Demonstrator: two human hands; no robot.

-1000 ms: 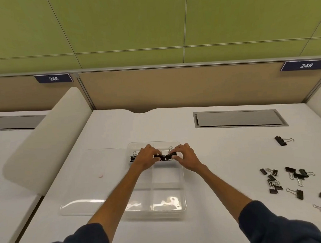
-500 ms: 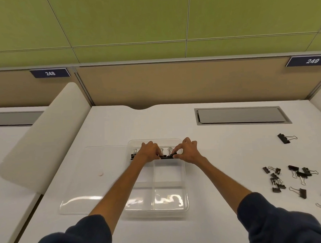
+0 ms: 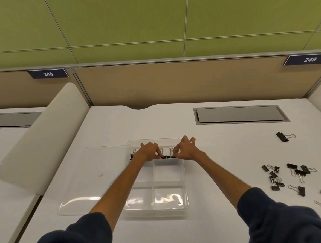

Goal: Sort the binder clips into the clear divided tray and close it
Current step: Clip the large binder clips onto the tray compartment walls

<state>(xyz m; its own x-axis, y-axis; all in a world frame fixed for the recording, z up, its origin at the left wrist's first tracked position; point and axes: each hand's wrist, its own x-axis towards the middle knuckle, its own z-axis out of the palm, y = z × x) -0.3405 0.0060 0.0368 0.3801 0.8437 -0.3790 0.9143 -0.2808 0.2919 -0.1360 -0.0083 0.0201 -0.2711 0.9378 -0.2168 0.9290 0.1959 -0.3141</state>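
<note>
A row of black binder clips [image 3: 165,156] in the far part of the clear divided tray [image 3: 185,177] is pinched from both ends. The left hand [image 3: 148,153] grip is closed on it with curled fingers. The right hand [image 3: 186,151] grip is closed on it by thumb and 1 finger. The clear lid [image 3: 81,180] is laid flat against the tray's left edge. Loose binder clips [image 3: 294,176] are scattered far to the right, and white worktop [image 3: 222,155] is seen between.
</note>
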